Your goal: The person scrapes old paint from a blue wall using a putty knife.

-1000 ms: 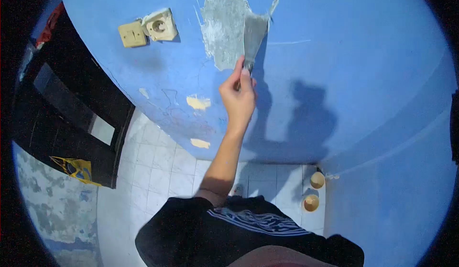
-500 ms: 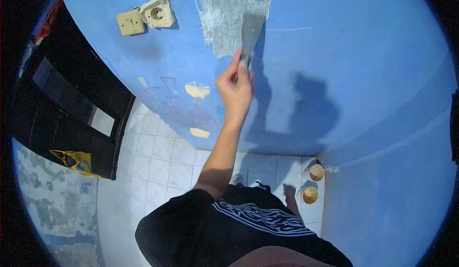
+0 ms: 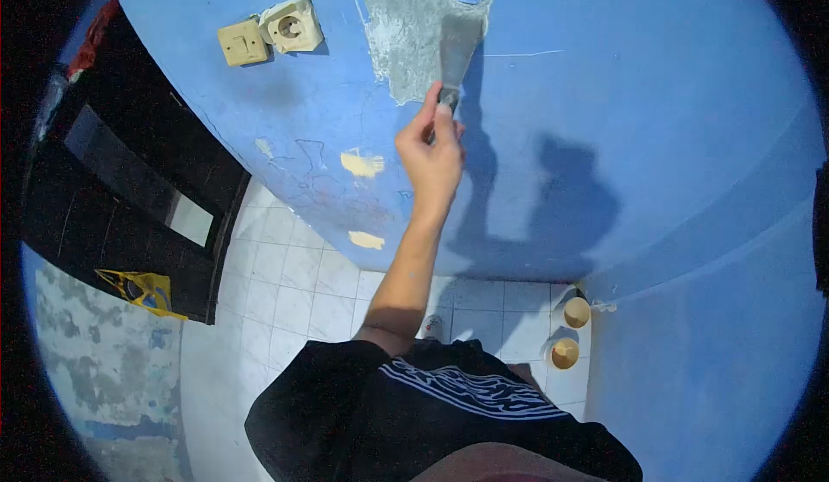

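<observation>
My left hand (image 3: pixel 432 150) is raised to the blue wall (image 3: pixel 691 119), its fingers closed around the dark handle of a putty knife (image 3: pixel 460 46). The wide metal blade points up and lies over the right part of a rough grey patch (image 3: pixel 406 37), where blue paint is gone and bare plaster shows. Ragged paint edges surround this patch. Low by my black shirt, a small bit of skin of my right arm or hand (image 3: pixel 522 371) shows; its fingers are hidden.
Left of the patch, a switch (image 3: pixel 244 44) and a socket (image 3: pixel 294 26) are mounted on the wall. Cream patches (image 3: pixel 363 164) sit lower. Two round containers (image 3: pixel 565 353) stand on the white tiled floor (image 3: pixel 294 266) in the right corner. A yellow bag (image 3: pixel 147 292) hangs beside the dark door (image 3: pixel 95 214).
The putty knife's blade stays near the same spot, with its handle shifted slightly. My right hand, visible lower right before, has drawn back mostly behind the shirt. The view has shifted a little.
</observation>
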{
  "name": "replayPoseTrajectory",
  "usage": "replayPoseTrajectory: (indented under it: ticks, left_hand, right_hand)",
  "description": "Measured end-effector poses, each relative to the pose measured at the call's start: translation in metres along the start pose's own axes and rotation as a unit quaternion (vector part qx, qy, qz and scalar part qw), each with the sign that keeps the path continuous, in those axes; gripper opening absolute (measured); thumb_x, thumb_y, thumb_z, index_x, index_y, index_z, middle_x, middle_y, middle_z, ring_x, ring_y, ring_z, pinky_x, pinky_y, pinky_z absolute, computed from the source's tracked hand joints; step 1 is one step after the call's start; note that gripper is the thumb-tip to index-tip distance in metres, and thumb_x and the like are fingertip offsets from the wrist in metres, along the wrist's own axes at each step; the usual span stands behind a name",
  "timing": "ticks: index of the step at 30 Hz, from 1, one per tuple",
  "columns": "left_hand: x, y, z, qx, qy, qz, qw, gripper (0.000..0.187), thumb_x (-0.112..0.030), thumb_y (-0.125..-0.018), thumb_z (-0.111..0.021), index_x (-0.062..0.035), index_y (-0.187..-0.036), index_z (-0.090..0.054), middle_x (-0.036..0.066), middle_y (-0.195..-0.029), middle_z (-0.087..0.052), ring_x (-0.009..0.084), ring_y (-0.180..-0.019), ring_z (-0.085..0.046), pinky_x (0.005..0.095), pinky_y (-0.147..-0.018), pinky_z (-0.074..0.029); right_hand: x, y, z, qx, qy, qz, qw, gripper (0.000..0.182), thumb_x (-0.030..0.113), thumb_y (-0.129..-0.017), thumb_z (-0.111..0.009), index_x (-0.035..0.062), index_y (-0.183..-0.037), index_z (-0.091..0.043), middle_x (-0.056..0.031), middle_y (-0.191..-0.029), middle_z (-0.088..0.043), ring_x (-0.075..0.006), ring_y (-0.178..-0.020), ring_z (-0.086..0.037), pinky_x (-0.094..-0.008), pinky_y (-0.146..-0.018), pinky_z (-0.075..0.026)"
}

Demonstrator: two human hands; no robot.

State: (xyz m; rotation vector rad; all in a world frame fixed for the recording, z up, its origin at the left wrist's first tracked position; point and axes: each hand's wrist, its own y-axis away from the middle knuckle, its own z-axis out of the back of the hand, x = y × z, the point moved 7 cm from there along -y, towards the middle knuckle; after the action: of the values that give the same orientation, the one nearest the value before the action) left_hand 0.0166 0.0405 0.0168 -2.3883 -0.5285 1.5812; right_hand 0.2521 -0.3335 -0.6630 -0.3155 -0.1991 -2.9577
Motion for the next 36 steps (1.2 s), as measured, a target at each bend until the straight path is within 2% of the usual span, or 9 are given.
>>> replayPoseTrajectory:
  ticks: [7, 11, 16, 17, 23, 27, 33, 35, 36]
  left_hand:
    - [-0.014, -0.008, -0.002, 0.007, -0.006, -0.005, 1.000, 0.034, -0.016, -0.100, -0.055, -0.0058, -0.132, -0.061, 0.001, -0.065, -0.054, 0.0038, -0.044, -0.039, 0.0215, -0.037, -0.030]
    - [0.009, -0.004, 0.014, 0.009, 0.004, -0.001, 1.000, 0.034, -0.016, -0.100, -0.055, -0.0054, -0.132, -0.061, 0.001, -0.064, -0.054, 0.0045, -0.044, -0.040, 0.0217, -0.037, -0.030]
    - [-0.037, -0.040, -0.029, 0.033, -0.002, -0.083, 0.996, 0.035, -0.016, -0.099, -0.056, -0.0041, -0.132, -0.061, 0.001, -0.064, -0.054, 0.0048, -0.045, -0.040, 0.0210, -0.038, -0.031]
    - [-0.043, -0.041, -0.033, 0.046, 0.008, -0.102, 0.994, 0.035, -0.017, -0.099, -0.056, -0.0042, -0.132, -0.061, 0.001, -0.064, -0.054, 0.0048, -0.045, -0.040, 0.0209, -0.038, -0.031]
    - [0.006, 0.007, 0.019, -0.006, -0.025, 0.010, 1.000, 0.035, -0.014, -0.099, -0.055, -0.0047, -0.132, -0.061, 0.001, -0.065, -0.054, 0.0045, -0.045, -0.040, 0.0210, -0.038, -0.031]
    - [-0.024, -0.005, -0.010, 0.016, -0.003, -0.037, 0.999, 0.035, -0.013, -0.100, -0.055, -0.0038, -0.133, -0.060, 0.001, -0.066, -0.053, 0.0039, -0.045, -0.039, 0.0216, -0.037, -0.030]
    - [-0.006, -0.002, 0.006, 0.017, -0.015, 0.002, 1.000, 0.036, -0.015, -0.100, -0.056, -0.0041, -0.133, -0.059, 0.002, -0.066, -0.054, 0.0039, -0.045, -0.040, 0.0216, -0.037, -0.030]
    - [-0.016, -0.008, -0.010, 0.007, 0.008, 0.021, 1.000, 0.035, -0.009, -0.099, -0.053, -0.0004, -0.132, -0.060, -0.001, -0.066, -0.054, 0.0035, -0.052, -0.045, 0.0217, -0.045, -0.037]
    - [-0.011, -0.007, -0.008, 0.004, -0.044, -0.052, 0.998, 0.035, -0.009, -0.099, -0.052, -0.0006, -0.132, -0.060, 0.000, -0.066, -0.055, 0.0035, -0.051, -0.045, 0.0218, -0.044, -0.036]
  right_hand:
    - [0.003, -0.027, 0.049, -0.059, -0.105, -0.071, 0.990, 0.028, 0.033, -0.093, -0.060, 0.0121, -0.078, -0.070, -0.0070, -0.057, -0.057, -0.0264, -0.048, -0.053, -0.0419, -0.051, -0.044]
    - [0.012, -0.009, 0.068, -0.081, -0.169, -0.117, 0.975, 0.029, 0.033, -0.093, -0.060, 0.0120, -0.075, -0.068, -0.0060, -0.056, -0.055, -0.0253, -0.048, -0.052, -0.0412, -0.050, -0.043]
    - [0.022, 0.035, 0.065, -0.105, -0.243, -0.171, 0.949, 0.032, 0.034, -0.094, -0.060, 0.0120, -0.071, -0.065, -0.0047, -0.055, -0.053, -0.0240, -0.047, -0.050, -0.0404, -0.049, -0.042]
    - [0.012, 0.040, 0.033, -0.113, -0.257, -0.179, 0.943, 0.033, 0.034, -0.094, -0.060, 0.0120, -0.071, -0.064, -0.0044, -0.055, -0.053, -0.0237, -0.046, -0.050, -0.0402, -0.049, -0.042]
    - [-0.008, -0.004, 0.049, -0.126, -0.258, -0.157, 0.945, 0.032, 0.033, -0.094, -0.060, 0.0119, -0.071, -0.064, -0.0048, -0.056, -0.054, -0.0231, -0.047, -0.050, -0.0400, -0.048, -0.042]
    - [-0.008, 0.013, 0.047, -0.113, -0.260, -0.154, 0.947, 0.032, 0.033, -0.094, -0.060, 0.0118, -0.071, -0.065, -0.0051, -0.056, -0.054, -0.0227, -0.047, -0.050, -0.0399, -0.048, -0.042]
    - [-0.003, -0.023, 0.078, -0.120, -0.266, -0.127, 0.948, 0.031, 0.033, -0.094, -0.060, 0.0117, -0.072, -0.065, -0.0056, -0.057, -0.055, -0.0220, -0.048, -0.051, -0.0397, -0.048, -0.043]
    - [0.005, -0.012, 0.077, -0.112, -0.271, -0.125, 0.948, 0.031, 0.033, -0.094, -0.060, 0.0116, -0.072, -0.065, -0.0057, -0.057, -0.055, -0.0218, -0.048, -0.051, -0.0397, -0.048, -0.043]
    - [0.000, -0.010, 0.080, -0.111, -0.268, -0.123, 0.949, 0.031, 0.033, -0.094, -0.060, 0.0116, -0.072, -0.065, -0.0058, -0.057, -0.055, -0.0217, -0.048, -0.051, -0.0396, -0.048, -0.043]
